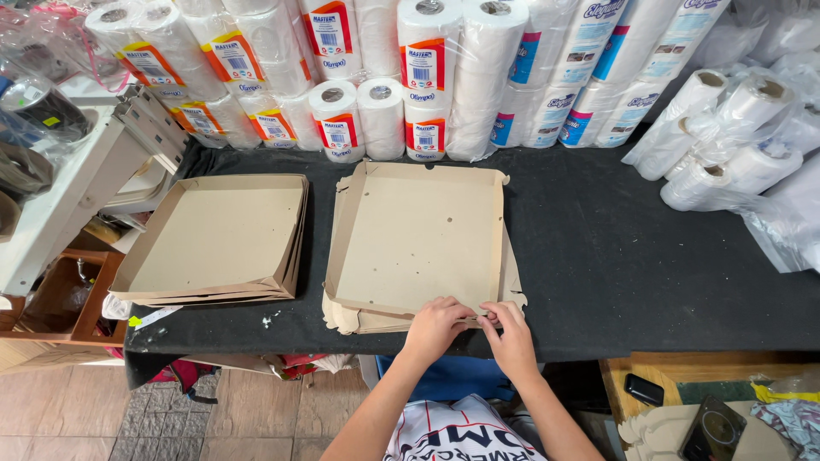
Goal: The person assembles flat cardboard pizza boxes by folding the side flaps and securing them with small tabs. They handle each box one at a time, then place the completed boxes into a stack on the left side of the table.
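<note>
Both my left hand [436,324] and right hand [512,335] are pinching the near flap of the top cardboard box [418,235], right at the counter's [615,256] front edge.

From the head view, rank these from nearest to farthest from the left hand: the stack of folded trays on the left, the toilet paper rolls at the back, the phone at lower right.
From the left hand:
1. Phone, lower right.
2. Stack of folded trays, left.
3. Toilet paper rolls, back.

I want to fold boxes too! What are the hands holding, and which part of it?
Both hands, left and right, pinch the near edge of the top cardboard box, close to its near right corner.
</note>
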